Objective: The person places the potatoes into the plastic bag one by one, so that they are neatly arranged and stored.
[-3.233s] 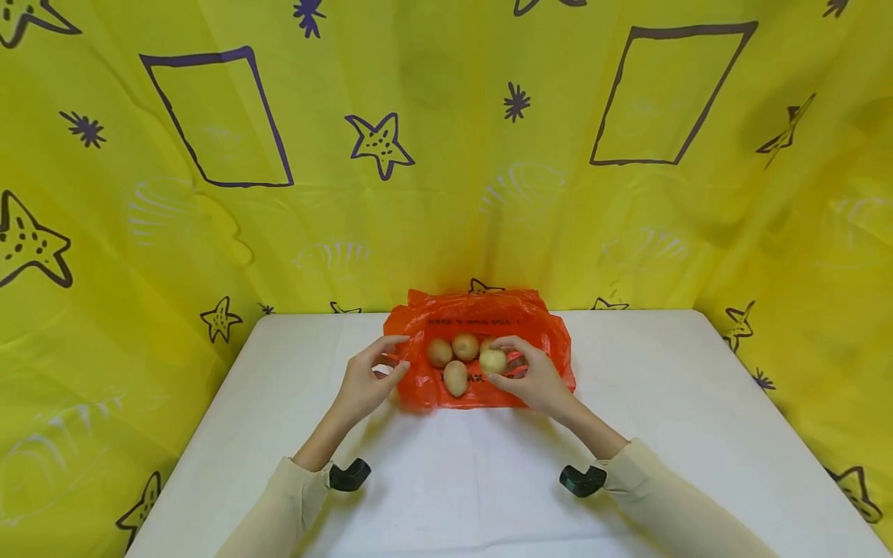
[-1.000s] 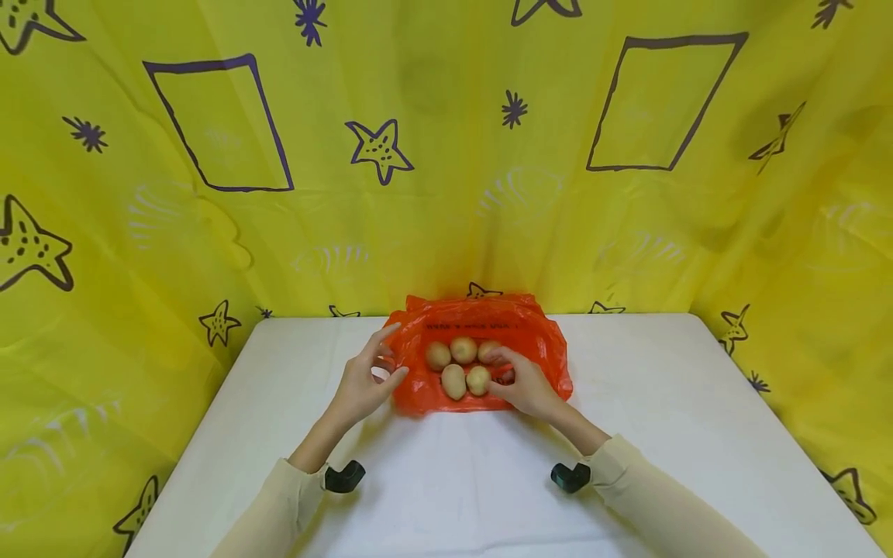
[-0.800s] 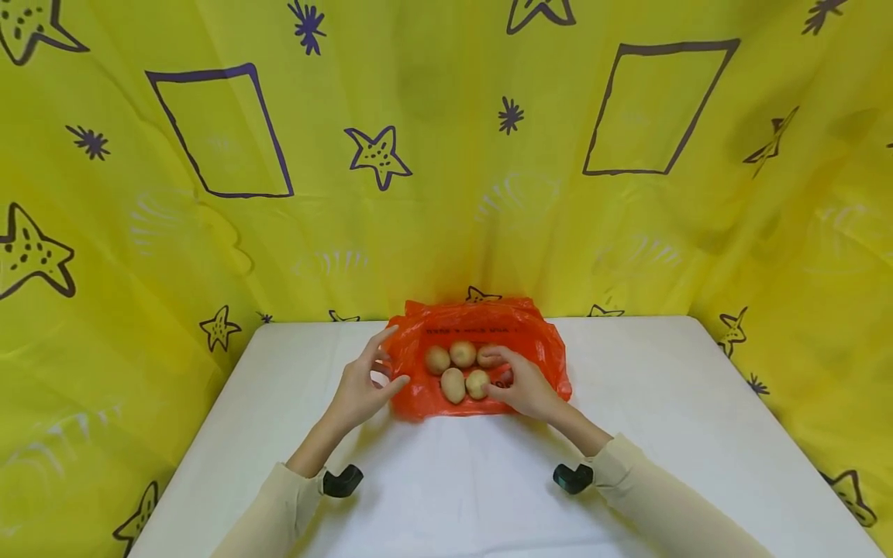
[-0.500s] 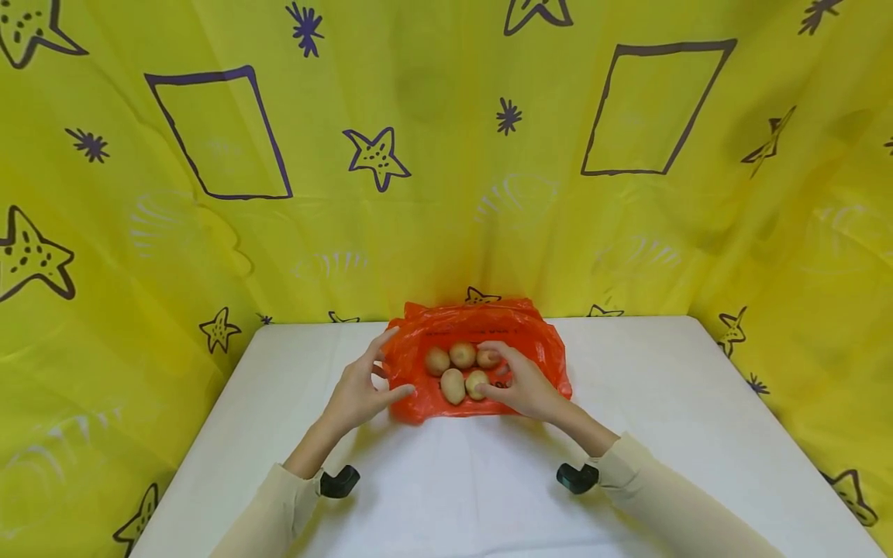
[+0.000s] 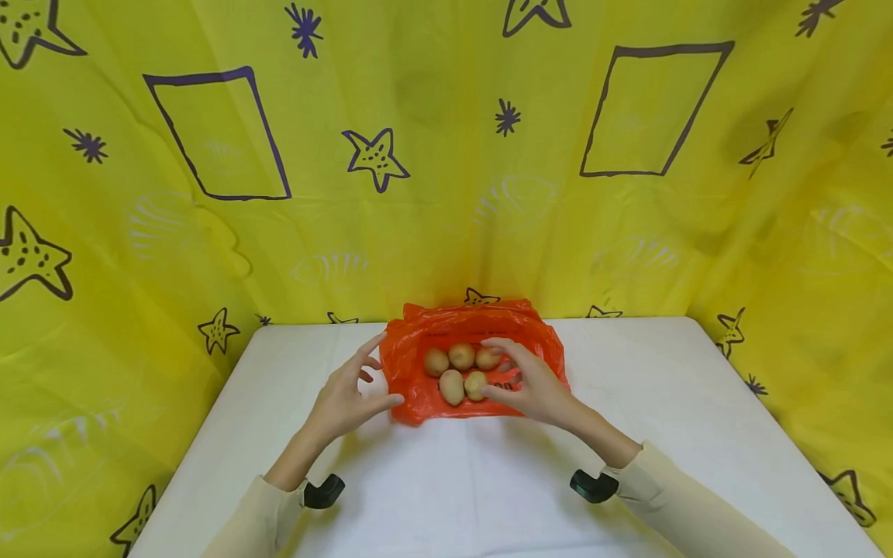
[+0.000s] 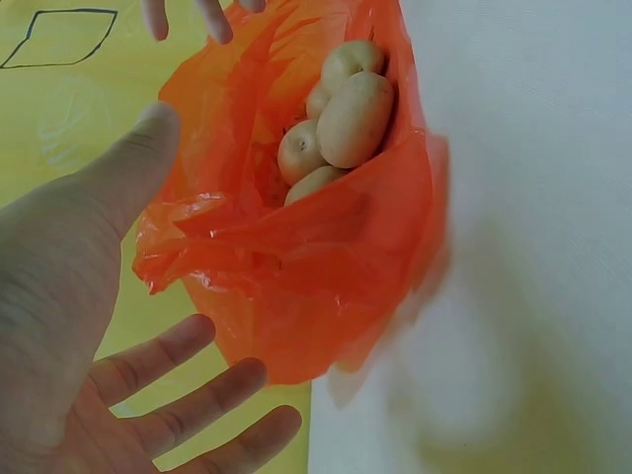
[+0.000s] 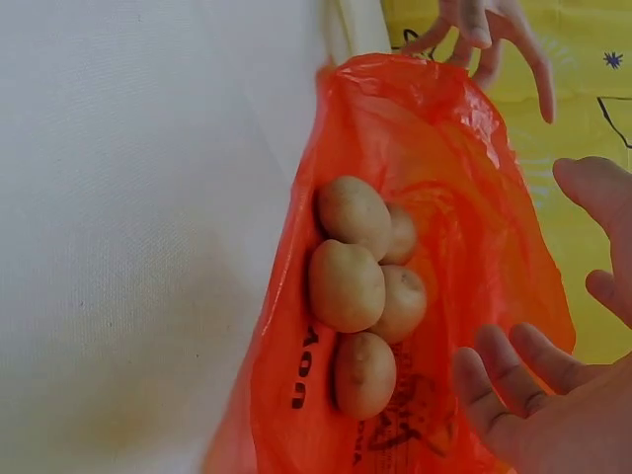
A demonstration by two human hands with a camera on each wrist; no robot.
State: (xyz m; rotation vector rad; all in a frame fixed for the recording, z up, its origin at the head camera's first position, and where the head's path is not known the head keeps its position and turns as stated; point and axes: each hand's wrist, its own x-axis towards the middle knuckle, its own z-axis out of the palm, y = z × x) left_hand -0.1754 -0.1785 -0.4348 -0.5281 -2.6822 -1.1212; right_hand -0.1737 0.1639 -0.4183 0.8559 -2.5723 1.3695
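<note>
Several potatoes (image 5: 461, 356) lie in a red plastic bag (image 5: 412, 403) whose mouth faces me, three behind and two in front. My left hand (image 5: 343, 397) is by the bag's left side, fingers spread and nothing in them; the left wrist view shows a gap between the thumb (image 6: 148, 153) and the bag. My right hand (image 5: 540, 389) hovers over the bag's right part with fingers apart. In the right wrist view its fingers (image 7: 494, 370) are clear of the potatoes, among them the front right potato (image 7: 346, 286).
A white-covered table (image 5: 446, 488) carries the bag near its back edge. A yellow curtain (image 5: 446, 232) with star and fish drawings encloses the back and sides. A black wrist camera (image 5: 594, 486) sits below each sleeve cuff.
My right hand has lowered a potato into the front row, let go of it and drawn slightly right. My left hand has moved left, away from the bag.
</note>
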